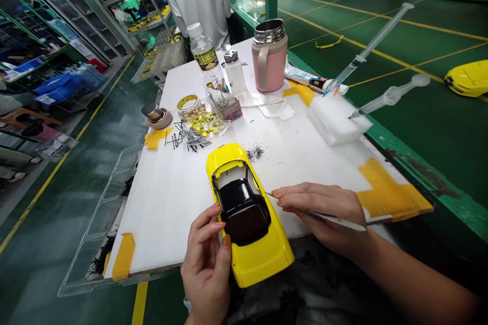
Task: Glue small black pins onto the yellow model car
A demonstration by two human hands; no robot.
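A yellow toy car body (259, 256) with a black cabin roof lies at the near edge of the white board (171, 198). My left hand (208, 259) grips its left side, thumb and fingers closed against the black roof. My right hand (322, 210) is pinched shut on thin metal tweezers (335, 220). Their tip points left and sits close to the right side of the car. A small heap of dark specks (255, 153) lies just beyond the car's front.
On the board stand a pink mug (269, 58), two bottles (206, 53), a tape roll (187, 103), bags of small parts (204, 124), black pins (179, 139) and a foam block (337, 119) holding two syringes. A person in white stands behind. Another yellow car body (468, 78) lies right.
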